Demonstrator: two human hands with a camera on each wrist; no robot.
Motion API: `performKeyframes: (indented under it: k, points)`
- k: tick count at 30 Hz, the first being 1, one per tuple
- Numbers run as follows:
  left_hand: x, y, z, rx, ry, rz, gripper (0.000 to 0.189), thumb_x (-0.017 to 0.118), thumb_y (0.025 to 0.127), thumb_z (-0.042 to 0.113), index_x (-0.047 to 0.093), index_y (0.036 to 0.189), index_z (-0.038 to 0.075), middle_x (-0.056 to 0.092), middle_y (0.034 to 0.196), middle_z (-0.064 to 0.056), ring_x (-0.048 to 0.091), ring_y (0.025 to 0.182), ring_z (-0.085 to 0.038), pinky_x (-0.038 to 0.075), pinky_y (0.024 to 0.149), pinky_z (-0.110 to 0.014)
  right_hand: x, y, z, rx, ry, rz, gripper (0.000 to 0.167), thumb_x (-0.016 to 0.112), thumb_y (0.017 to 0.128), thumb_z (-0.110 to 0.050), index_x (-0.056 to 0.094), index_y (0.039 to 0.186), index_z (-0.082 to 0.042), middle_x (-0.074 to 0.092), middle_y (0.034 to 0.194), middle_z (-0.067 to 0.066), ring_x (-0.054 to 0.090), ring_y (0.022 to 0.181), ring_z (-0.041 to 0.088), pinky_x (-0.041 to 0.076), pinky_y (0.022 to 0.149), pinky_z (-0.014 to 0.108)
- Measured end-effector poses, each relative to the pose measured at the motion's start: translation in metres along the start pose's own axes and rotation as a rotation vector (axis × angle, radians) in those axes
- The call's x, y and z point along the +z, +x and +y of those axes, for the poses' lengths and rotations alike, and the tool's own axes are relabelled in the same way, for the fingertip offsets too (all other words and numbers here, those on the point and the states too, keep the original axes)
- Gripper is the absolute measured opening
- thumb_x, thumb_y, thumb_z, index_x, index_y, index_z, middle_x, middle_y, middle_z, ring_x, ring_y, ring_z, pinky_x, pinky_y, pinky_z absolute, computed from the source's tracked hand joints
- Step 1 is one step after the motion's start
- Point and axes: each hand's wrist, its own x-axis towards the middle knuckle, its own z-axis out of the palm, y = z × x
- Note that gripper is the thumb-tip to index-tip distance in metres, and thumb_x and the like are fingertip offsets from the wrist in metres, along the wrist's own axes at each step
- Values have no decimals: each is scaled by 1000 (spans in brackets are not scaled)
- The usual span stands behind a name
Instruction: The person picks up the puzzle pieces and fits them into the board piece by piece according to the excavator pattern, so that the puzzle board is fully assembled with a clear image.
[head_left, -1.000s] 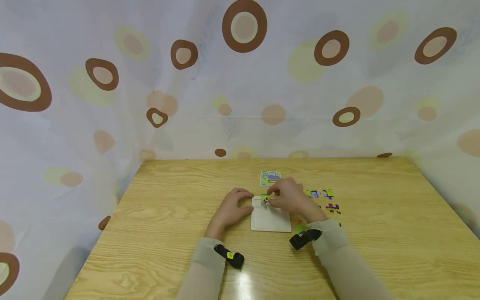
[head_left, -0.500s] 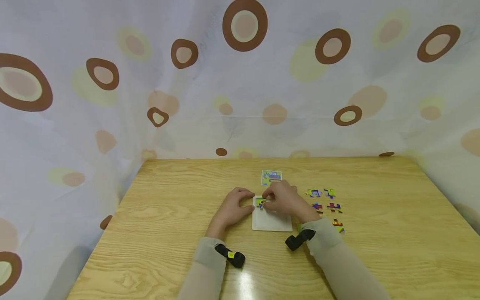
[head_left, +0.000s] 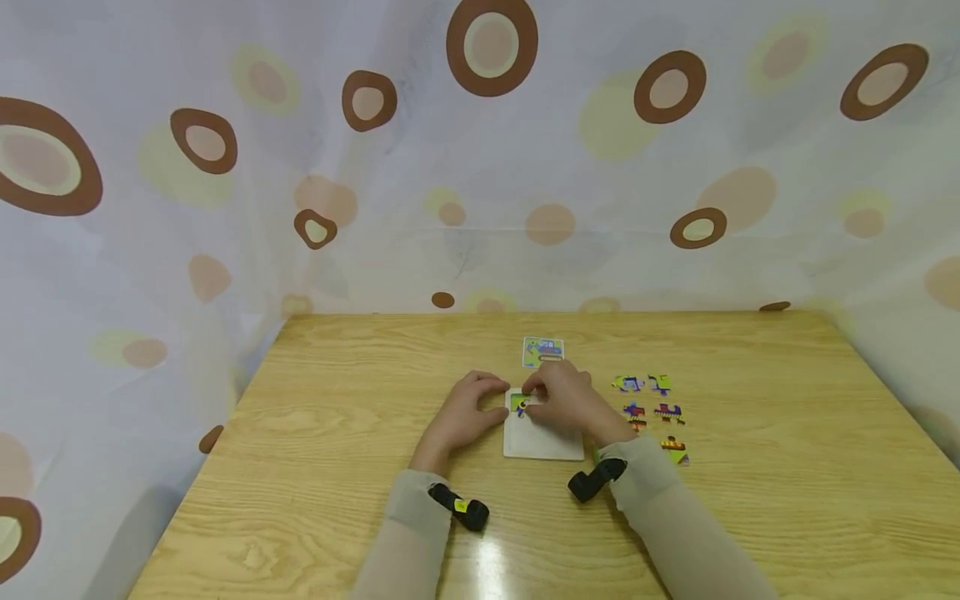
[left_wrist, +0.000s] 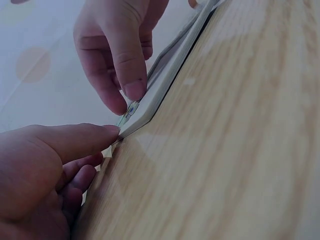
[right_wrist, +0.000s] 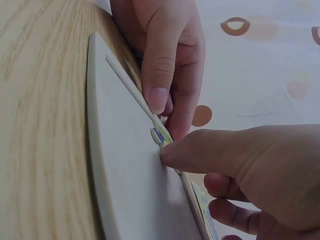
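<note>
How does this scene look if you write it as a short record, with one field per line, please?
Left hand: thumb and fingers hold the white puzzle tray near its far left corner
Right hand: pinches a yellow-green jigsaw piece
Piece position: inside the tray's far left corner; whether fully seated, cannot tell
Loose jigsaw pieces: five plainly visible, right of the tray; the right arm may hide more
Reference: excavator picture card, lying beyond the tray
Surface: wood-grain table
Background: spotted backdrop
</note>
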Motion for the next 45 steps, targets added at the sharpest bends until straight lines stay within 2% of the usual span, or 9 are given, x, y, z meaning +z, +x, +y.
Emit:
performKeyframes:
  k: [7, 11, 14, 18, 21, 27, 37, 45]
  points:
    - [0, 0, 1, 3, -5, 3, 37, 70, 92, 16, 65, 128, 9, 52, 133, -6, 46, 128, -26, 36, 109, -42, 0, -1, 1, -5, 20, 10, 20, 80, 80, -22, 76, 97, -14, 54, 76, -5, 47, 73, 14, 31, 69, 42]
    - [-1, 0, 2, 6, -12, 1, 37, 71, 92, 16, 65, 128, 8, 52, 133, -7, 46, 128, -27, 36, 109, -43, 1, -2, 1, 10, 55, 3, 9, 80, 81, -20, 74, 86, -17, 55, 77, -6, 49, 74, 14, 33, 73, 46]
    - [-1, 0, 2, 8, -16, 1, 38, 71, 92, 16, 65, 129, 8, 52, 133, -7, 46, 127, -28, 35, 109, -43, 0, -2, 2, 31, 77, -9, 8, 79, 82, -19, 71, 80, -19, 58, 79, -6, 51, 75, 14, 35, 77, 48]
    - [-4, 1, 4, 11, -14, 8, 37, 70, 92, 16, 64, 128, 8, 53, 133, -7, 47, 127, -27, 36, 109, -43, 0, -3, 0, 58, 100, -16, 4, 78, 84, -18, 74, 84, -18, 60, 82, -7, 54, 76, 13, 39, 79, 44]
    - [-5, 1, 6, 13, -12, 9, 37, 71, 93, 16, 64, 128, 8, 53, 133, -7, 46, 127, -27, 35, 109, -42, -1, -4, -2, 77, 129, -19, 4, 77, 85, -18, 75, 88, -16, 61, 83, -5, 55, 76, 13, 45, 76, 37]
    - [-4, 0, 5, 15, -4, 3, 37, 71, 93, 17, 64, 128, 8, 53, 133, -7, 46, 127, -27, 35, 109, -42, -5, -7, -4, 60, 162, -34, 8, 76, 86, -16, 76, 92, -11, 65, 88, -3, 57, 78, 12, 51, 72, 33]
    - [-2, -2, 6, 11, -2, 2, 38, 70, 93, 18, 64, 129, 9, 52, 133, -7, 46, 128, -27, 35, 110, -43, -20, -15, -6, 24, 197, 10, 19, 70, 91, -15, 74, 105, -2, 58, 85, 2, 50, 70, 17, 44, 57, 30]
    - [-3, -5, 9, 5, -6, -3, 37, 69, 93, 18, 64, 129, 8, 52, 134, -8, 45, 129, -29, 34, 110, -45, -30, -24, 2, 23, 215, 56, 22, 66, 94, -16, 73, 109, -1, 57, 85, 3, 48, 71, 19, 42, 58, 33]
